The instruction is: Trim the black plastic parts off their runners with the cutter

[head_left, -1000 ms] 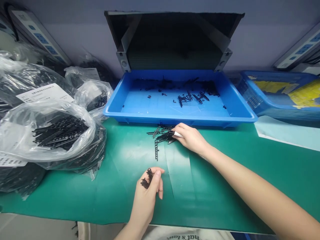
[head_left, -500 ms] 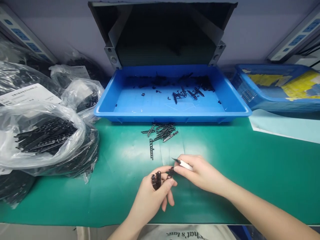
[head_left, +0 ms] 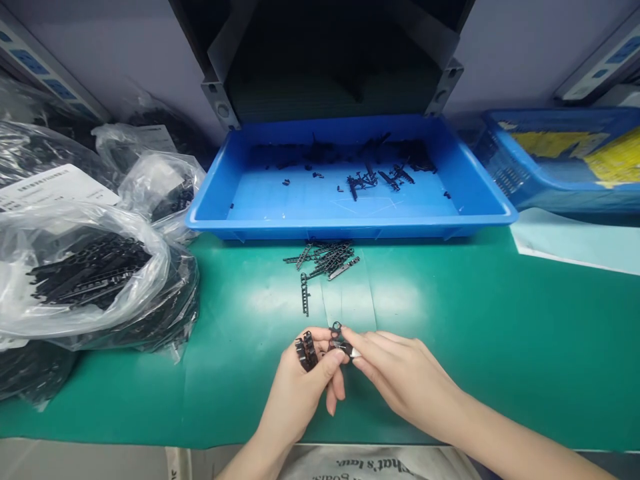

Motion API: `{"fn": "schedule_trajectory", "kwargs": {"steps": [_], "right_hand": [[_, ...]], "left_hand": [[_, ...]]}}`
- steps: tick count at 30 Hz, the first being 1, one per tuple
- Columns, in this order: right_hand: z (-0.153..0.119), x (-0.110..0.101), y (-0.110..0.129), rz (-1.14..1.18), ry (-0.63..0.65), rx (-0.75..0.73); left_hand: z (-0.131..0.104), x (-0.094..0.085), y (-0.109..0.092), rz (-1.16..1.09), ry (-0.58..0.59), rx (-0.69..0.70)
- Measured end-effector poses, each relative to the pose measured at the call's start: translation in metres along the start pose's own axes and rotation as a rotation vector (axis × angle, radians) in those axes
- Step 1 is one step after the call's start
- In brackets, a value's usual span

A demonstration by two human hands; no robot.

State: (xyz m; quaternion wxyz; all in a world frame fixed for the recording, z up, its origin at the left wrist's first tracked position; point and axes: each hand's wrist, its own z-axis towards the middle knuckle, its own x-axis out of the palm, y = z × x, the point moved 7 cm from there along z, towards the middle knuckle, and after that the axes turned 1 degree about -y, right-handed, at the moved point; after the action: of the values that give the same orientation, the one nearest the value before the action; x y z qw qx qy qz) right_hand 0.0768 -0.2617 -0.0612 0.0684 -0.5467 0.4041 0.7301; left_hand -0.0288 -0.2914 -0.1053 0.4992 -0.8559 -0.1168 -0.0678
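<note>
Several black plastic strips stand in my left hand, held between its thumb and fingers. Another black piece with a ring at its top sits at the left fingertips. My right hand is closed on a small knife with a white handle, its dark tip against the piece; the blade is mostly hidden. Beyond the hands, a pile of black strips lies on the green mat, with one separate strip nearer to me.
A blue tray with black parts stands at the back. Open plastic bags of black strips crowd the left side. At the right are a blue basket and a pale sheet.
My right hand has turned and moved slightly down and left, bringing the knife to the piece at the left fingertips. The ringed end now stands up clearly. The view has shifted a little.
</note>
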Motion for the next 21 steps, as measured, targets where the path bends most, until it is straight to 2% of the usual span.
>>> {"fn": "schedule_trajectory", "kwargs": {"steps": [16,21], "right_hand": [[-0.0014,0.0018,0.0057,-0.025,-0.074,0.043],[-0.0008,0.0067,0.0061,0.001,-0.077,0.081]], "left_hand": [[-0.0047,-0.0015,-0.0057,0.148,-0.092,-0.001],[-0.0016,-0.0034,0.0031,0.133,-0.053,-0.023]]}}
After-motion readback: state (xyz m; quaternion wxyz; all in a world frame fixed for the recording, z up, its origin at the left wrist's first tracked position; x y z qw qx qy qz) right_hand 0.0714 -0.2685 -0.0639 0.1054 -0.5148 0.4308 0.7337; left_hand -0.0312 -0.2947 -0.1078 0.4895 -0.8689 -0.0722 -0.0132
